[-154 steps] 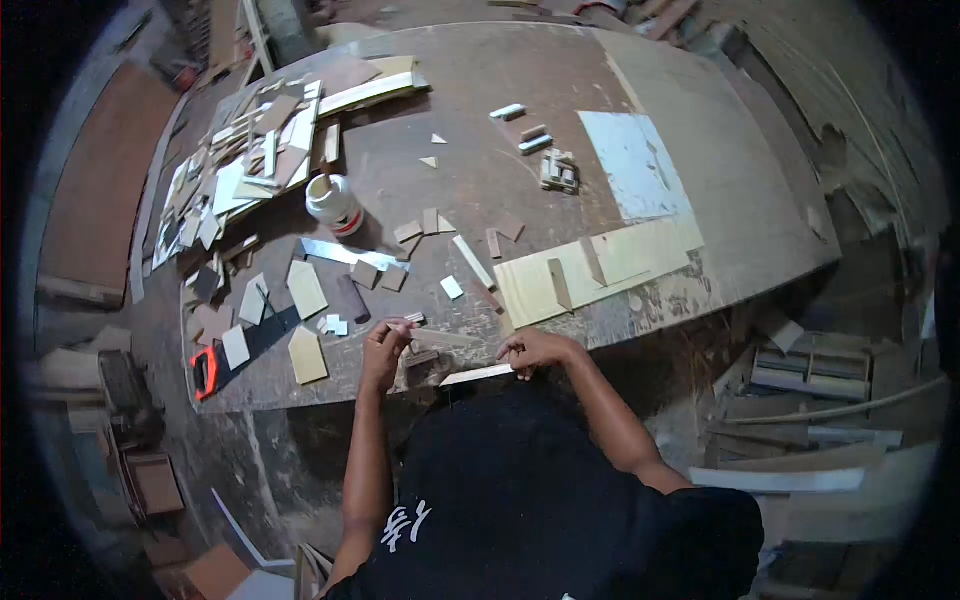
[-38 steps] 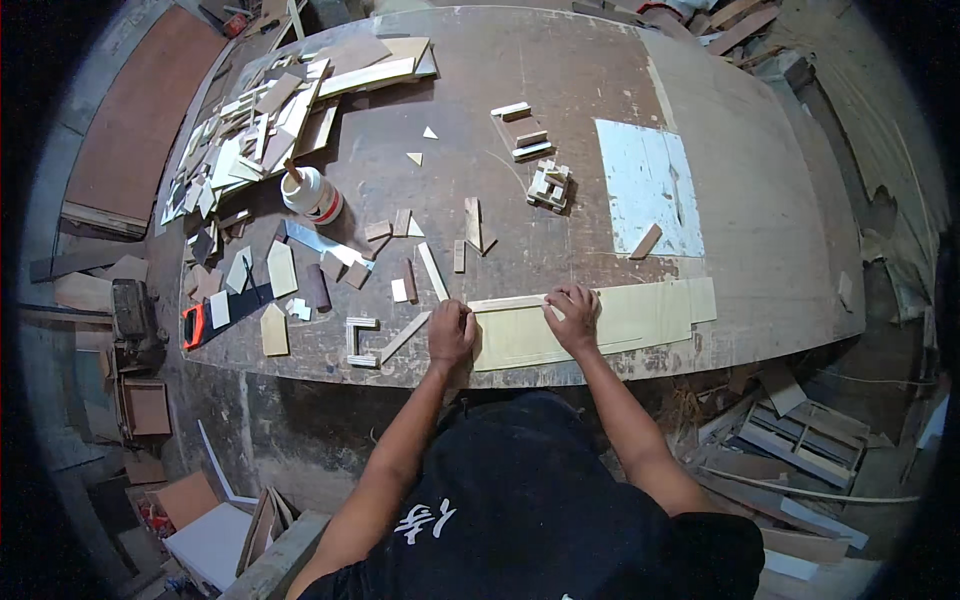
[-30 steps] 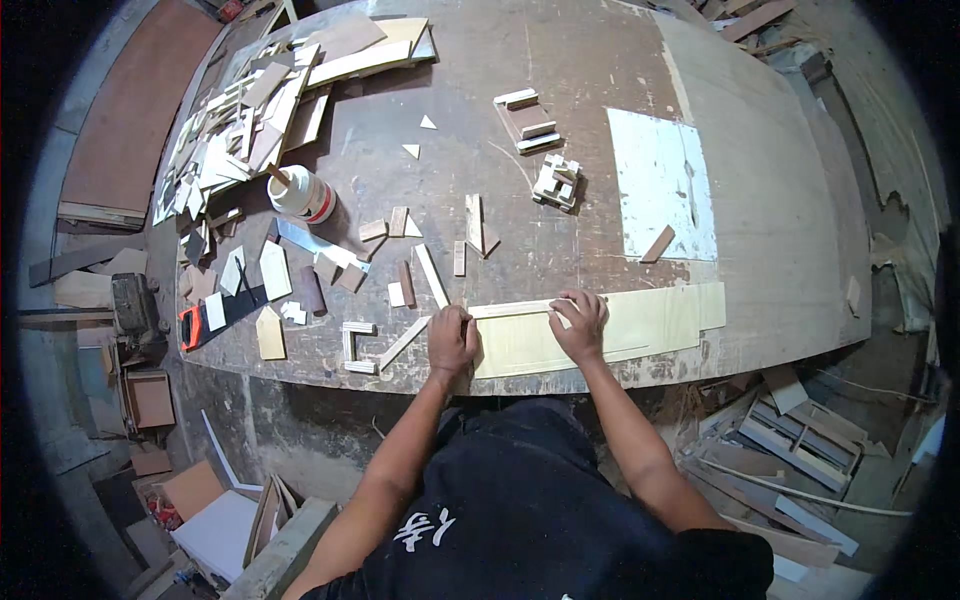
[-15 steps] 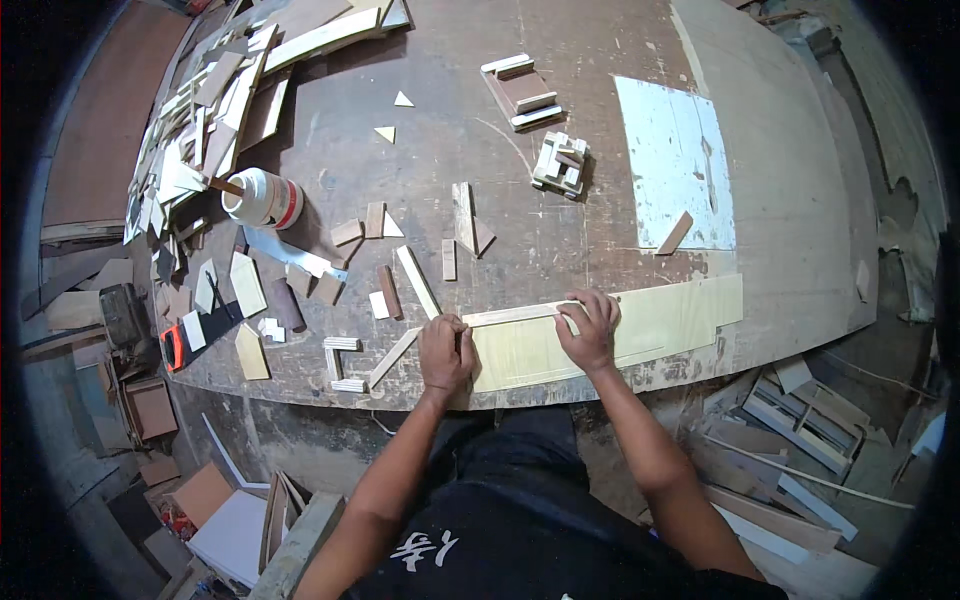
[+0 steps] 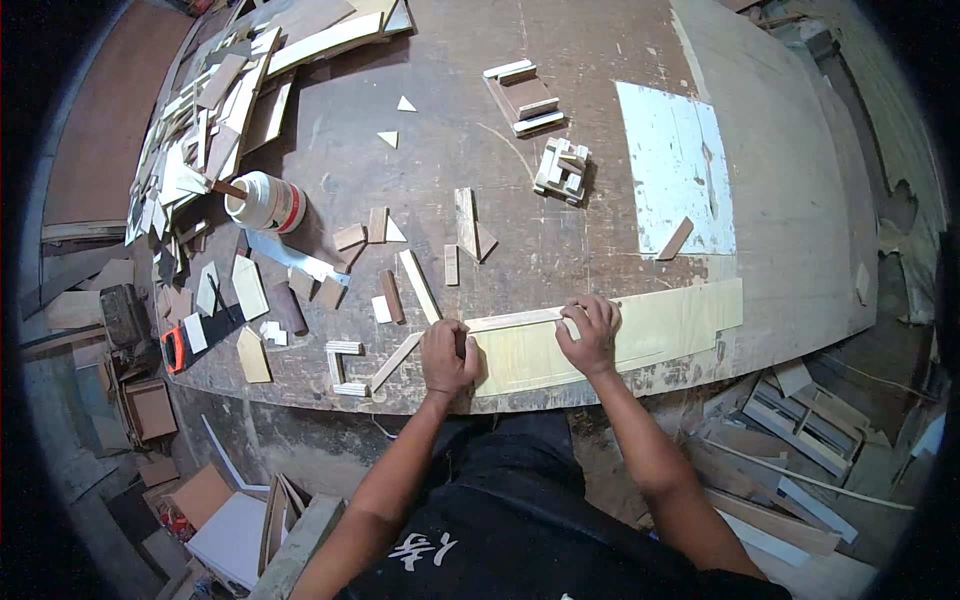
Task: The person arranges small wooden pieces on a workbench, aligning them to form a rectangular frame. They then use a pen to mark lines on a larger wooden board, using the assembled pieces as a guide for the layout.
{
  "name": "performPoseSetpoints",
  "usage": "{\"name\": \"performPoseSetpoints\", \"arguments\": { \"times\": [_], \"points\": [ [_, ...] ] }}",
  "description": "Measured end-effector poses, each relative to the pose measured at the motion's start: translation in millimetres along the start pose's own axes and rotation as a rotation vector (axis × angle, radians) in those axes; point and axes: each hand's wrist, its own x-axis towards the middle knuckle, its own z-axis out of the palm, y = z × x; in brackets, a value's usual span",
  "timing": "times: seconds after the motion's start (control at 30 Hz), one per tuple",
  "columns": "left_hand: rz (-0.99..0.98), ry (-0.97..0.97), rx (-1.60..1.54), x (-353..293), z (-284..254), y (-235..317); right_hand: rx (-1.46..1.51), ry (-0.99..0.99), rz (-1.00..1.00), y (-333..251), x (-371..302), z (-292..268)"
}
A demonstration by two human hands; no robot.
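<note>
A thin pale wooden strip [image 5: 515, 320] lies along the far edge of a long pale plywood sheet [image 5: 665, 325] at the near edge of the worn workbench [image 5: 600, 240]. My left hand [image 5: 447, 355] is curled like a fist over the strip's left end, where the sheet begins. My right hand [image 5: 590, 335] presses its bent fingers on the strip's right end. Both forearms come up from the lower edge over my dark shirt.
A white glue bottle with a red band [image 5: 265, 203] lies on its side at the left. Several wood offcuts [image 5: 420, 285] are scattered beyond the strip. A small block assembly [image 5: 562, 170], a pale sheet [image 5: 675, 165] and an orange-handled tool [image 5: 175, 348] also sit on the bench.
Five seconds ago my hands held the strip in front of my body by the bench edge. It has since lain on the plywood sheet with both hands on it, hardly moving.
</note>
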Motion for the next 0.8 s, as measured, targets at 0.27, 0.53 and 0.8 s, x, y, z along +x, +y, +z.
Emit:
{"name": "performPoseSetpoints", "arguments": {
  "times": [0.27, 0.53, 0.8],
  "points": [
    [-0.036, 0.009, -0.011, -0.5, 1.6, 2.0, -0.009, -0.003, -0.004, 1.0, 0.0, 0.6],
    [-0.077, 0.004, -0.025, -4.3, 2.2, -1.4, 0.005, 0.007, 0.026, -1.9, 0.0, -1.7],
    [-0.043, 0.025, -0.023, -1.9, 3.5, -0.5, -0.009, 0.000, 0.018, -4.8, 2.6, -3.6]
  ]
}}
